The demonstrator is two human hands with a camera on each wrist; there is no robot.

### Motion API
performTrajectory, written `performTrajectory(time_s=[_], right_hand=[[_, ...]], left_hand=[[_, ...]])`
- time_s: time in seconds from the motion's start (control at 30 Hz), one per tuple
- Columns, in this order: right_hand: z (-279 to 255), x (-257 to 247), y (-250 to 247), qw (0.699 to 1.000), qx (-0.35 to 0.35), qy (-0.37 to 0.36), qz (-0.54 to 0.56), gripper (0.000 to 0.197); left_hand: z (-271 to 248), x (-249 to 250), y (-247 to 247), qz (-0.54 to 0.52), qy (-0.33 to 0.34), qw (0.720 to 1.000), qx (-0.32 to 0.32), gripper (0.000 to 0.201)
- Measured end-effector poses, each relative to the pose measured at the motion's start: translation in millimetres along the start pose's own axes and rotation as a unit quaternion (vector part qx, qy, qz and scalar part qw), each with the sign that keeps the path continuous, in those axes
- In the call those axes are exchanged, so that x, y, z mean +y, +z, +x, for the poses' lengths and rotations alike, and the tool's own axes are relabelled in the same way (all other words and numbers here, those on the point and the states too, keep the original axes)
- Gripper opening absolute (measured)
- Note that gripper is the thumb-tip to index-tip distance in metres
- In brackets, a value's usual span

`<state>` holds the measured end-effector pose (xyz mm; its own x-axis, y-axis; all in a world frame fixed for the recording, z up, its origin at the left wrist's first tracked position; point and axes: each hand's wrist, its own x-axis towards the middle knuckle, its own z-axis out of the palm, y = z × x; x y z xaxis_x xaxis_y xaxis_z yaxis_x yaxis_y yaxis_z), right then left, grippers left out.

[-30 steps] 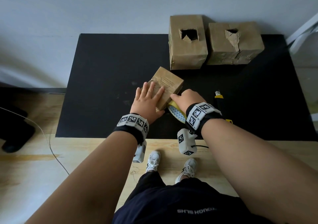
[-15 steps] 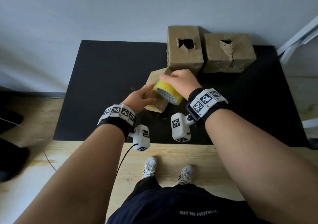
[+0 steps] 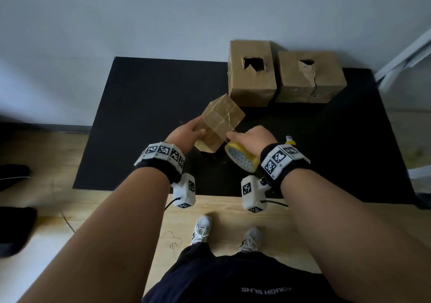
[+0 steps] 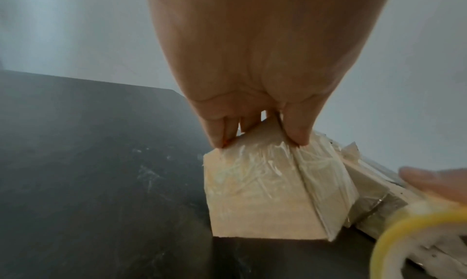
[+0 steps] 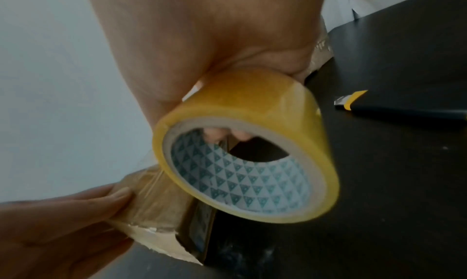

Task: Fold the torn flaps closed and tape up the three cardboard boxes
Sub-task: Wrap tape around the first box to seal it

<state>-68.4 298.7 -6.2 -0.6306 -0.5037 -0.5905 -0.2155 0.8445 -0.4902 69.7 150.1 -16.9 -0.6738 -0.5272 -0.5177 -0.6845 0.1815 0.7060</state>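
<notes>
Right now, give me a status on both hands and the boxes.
Left hand grips small taped cardboard box, tilted on black mat. Right hand holds yellow tape roll. Two torn boxes untaped.

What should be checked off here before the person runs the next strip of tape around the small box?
1. Small box held firmly: ok, the left hand grips it, tilted on one edge on the black mat.
2. Tape roll in hand: ok, the right hand holds it.
3. Tape still joined to the box: ok, a clear strip runs from the roll to the box in the right wrist view.
4. Utility knife within reach: ok, it lies on the mat beside the right hand.
5. Two rear boxes closed: not ok, both tops show torn holes.
6. Small box's tear fully covered: cannot tell.
</notes>
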Motion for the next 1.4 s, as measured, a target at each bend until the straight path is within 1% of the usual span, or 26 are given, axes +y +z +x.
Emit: performTrajectory(time_s=[0.13,0.2,0.37,0.53,0.6,0.67,0.7,0.77,0.8,0.87,0.93,1.0,1.13,1.23,1.3,1.4], right_hand=[[-1.4,-8.1,-0.4,0.999,0.021,-0.044,0.018,0.052],[1.4,-11.8,-1.4,0.998,0.029,-0.058,-0.003,0.051],[14.3,-17.9,14.5,0.997,0.03,-0.012,-0.067,0.048],[23.5,-24.3,25.4,0.997,0.022,-0.011,-0.071,0.045],[27.1,-26.1,27.4,0.997,0.021,-0.009,-0.073,0.047],[30.3,-26.2,30.4,0.997,0.022,-0.008,-0.075,0.048],[31.5,-25.9,31.3,0.997,0.023,-0.009,-0.074,0.048],[32.5,-24.0,30.9,0.997,0.023,-0.01,-0.07,0.046],[32.8,-23.0,29.9,0.997,0.023,-0.011,-0.07,0.046],[33.1,-20.4,27.1,0.997,0.024,-0.014,-0.072,0.047],[32.7,-18.2,25.7,0.997,0.023,-0.012,-0.072,0.048],[32.4,-17.9,27.6,0.997,0.02,-0.016,-0.069,0.048],[33.0,-27.4,36.2,0.997,0.016,-0.023,-0.066,0.049],[32.7,-32.9,36.3,0.997,0.007,-0.021,-0.073,0.051],[31.3,-31.7,33.6,0.996,0.003,-0.023,-0.081,0.05],[28.8,-30.0,28.1,0.996,0.007,-0.045,-0.081,0.051]], left_hand=[[-1.4,-3.4,-2.0,-0.043,-0.005,0.999,0.018,0.043],[-1.4,-5.2,-3.8,-0.051,-0.012,0.998,0.029,0.042],[1.5,-10.2,-4.3,-0.076,-0.023,0.996,0.034,0.043],[7.8,-17.7,-7.3,-0.053,-0.034,0.997,0.053,0.04],[8.5,-17.8,-7.9,-0.024,-0.036,0.998,0.055,0.043],[9.1,-16.6,-6.2,0.066,-0.023,0.995,0.067,0.05],[9.3,-15.1,-4.3,0.138,-0.001,0.988,0.074,0.053],[9.7,-13.0,1.3,0.269,0.069,0.957,0.088,0.059],[9.9,-12.6,4.9,0.306,0.099,0.943,0.091,0.06],[6.1,-12.3,13.6,0.346,0.126,0.926,0.08,0.058],[1.5,-16.4,20.9,0.371,0.134,0.917,0.067,0.059],[-1.4,-18.7,22.6,0.394,0.127,0.908,0.062,0.064],[3.4,-15.7,13.3,0.406,0.09,0.908,0.043,0.072],[4.5,-10.7,10.1,0.409,0.083,0.908,0.045,0.086],[3.5,-8.2,9.5,0.399,0.077,0.912,0.054,0.091],[2.4,-4.0,6.6,0.346,0.051,0.935,0.057,0.092]])
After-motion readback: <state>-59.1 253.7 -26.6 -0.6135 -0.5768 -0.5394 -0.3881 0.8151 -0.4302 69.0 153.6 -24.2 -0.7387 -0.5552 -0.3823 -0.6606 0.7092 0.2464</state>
